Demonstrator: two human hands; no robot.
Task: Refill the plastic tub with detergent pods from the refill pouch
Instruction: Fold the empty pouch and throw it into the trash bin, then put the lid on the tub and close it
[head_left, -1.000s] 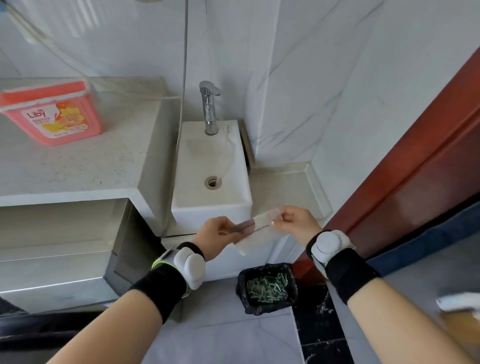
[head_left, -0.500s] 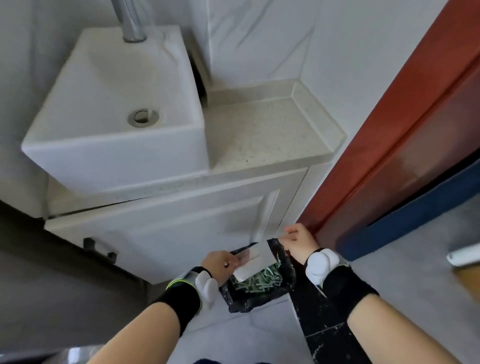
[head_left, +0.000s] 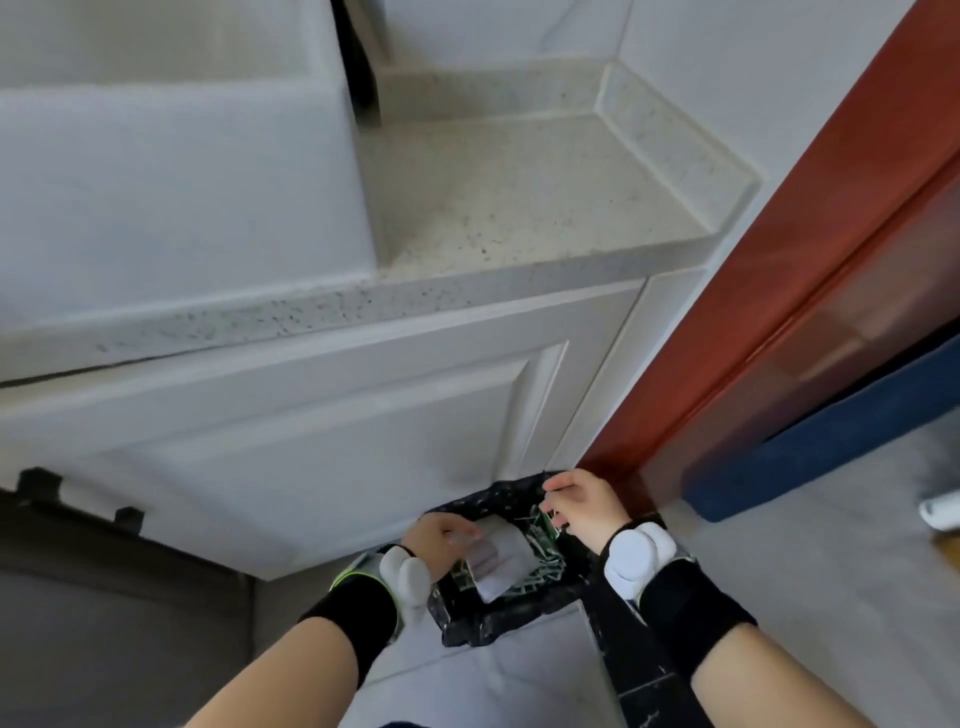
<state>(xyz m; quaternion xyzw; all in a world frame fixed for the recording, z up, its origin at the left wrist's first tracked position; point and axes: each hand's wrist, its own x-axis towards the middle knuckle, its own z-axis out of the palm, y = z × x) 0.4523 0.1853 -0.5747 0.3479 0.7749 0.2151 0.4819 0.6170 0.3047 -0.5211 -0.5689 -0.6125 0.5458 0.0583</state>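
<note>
my left hand (head_left: 441, 538) pinching pouch strip (head_left: 498, 553) over bin (head_left: 467, 623); strip's long axis runs toward 5 o'clock; right hand (head_left: 584, 506) at 2 o'clock, fingers loose, empty.

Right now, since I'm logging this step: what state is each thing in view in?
Left hand: closed on the near edge of the clear wrapper.
Right hand: fingers curled, off the wrapper, above the bin's far rim.
Clear wrapper: flat, empty-looking, low over the bin's mouth.
Bin: open, black-lined, holding green-and-white scraps.
Cabinet door: shut.
Countertop: speckled, beside the basin.
</note>
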